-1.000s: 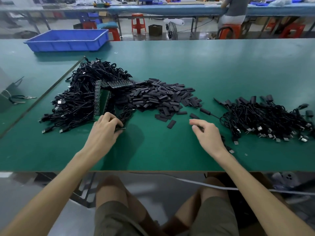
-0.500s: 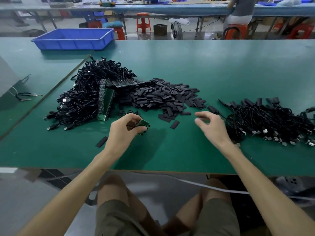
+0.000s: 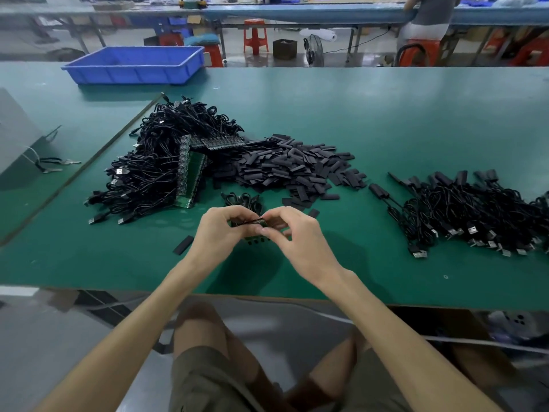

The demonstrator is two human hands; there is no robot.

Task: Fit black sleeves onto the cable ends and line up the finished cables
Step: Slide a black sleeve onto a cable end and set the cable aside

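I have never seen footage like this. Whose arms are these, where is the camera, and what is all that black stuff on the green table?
There is no machine here. These are a person's two bare arms, filmed by one wide-angle camera worn on the head and looking down at the work. The left hand and right hand meet above the green table and together pinch a small green board. What else sits between the fingers is too small to tell. On the left lies a tangled pile of black cables, with a stack of green boards against it. In the middle is a heap of flat black sleeves. On the right is a pile of sleeved cables. A blue tray sits at the table's far edge.
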